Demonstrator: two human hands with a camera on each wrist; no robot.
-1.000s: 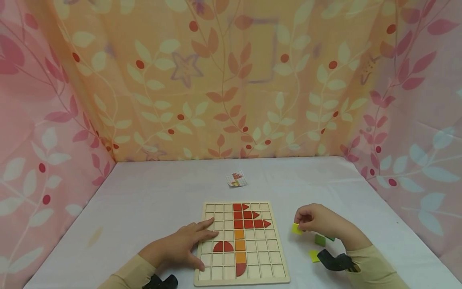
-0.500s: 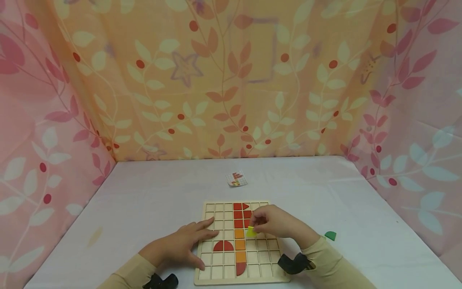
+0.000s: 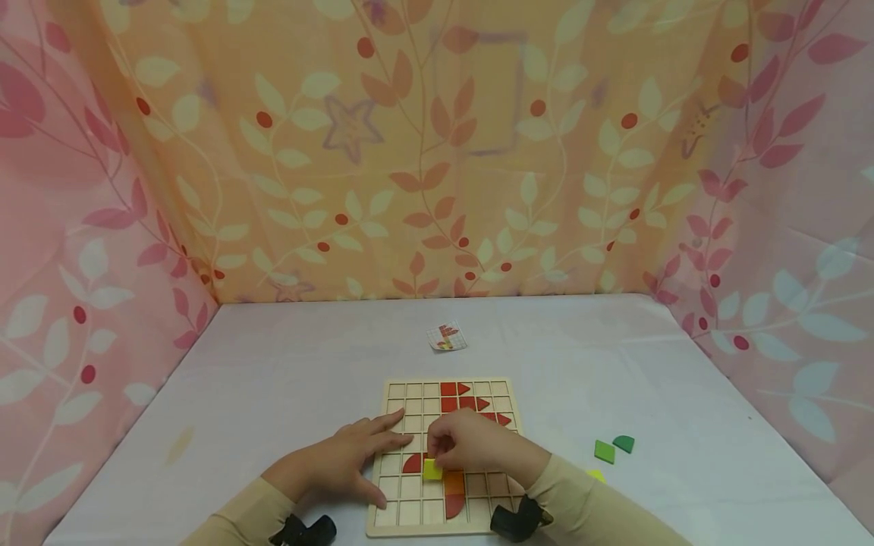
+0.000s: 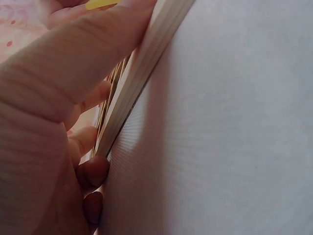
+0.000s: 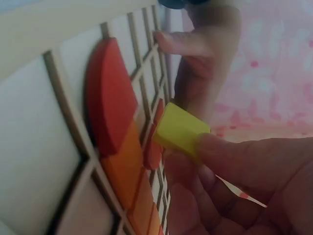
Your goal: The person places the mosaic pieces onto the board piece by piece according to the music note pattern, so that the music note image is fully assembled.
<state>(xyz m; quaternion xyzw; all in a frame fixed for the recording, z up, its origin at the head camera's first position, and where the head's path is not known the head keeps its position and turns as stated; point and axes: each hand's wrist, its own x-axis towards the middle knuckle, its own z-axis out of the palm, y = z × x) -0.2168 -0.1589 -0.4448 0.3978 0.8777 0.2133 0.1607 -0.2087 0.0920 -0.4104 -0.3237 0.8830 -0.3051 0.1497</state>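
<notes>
A yellow square tile is pinched between the thumb and fingers of my right hand, over the lower middle of the wooden grid board. In the right wrist view the tile tilts above the grid, near a red quarter-round piece. Red squares and triangles form rows at the board's upper part, partly covered by my right hand. An orange square sits below that hand. My left hand rests spread on the board's left edge, its thumb along the side in the left wrist view.
To the right of the board lie a light green square, a dark green quarter-round and another yellow piece, partly hidden by the sleeve. A small printed card lies beyond the board. Patterned cloth walls surround the white table.
My right hand has carried the yellow square from the table at the right, across the board, to its lower middle. My left hand has stayed on the board's left edge.
</notes>
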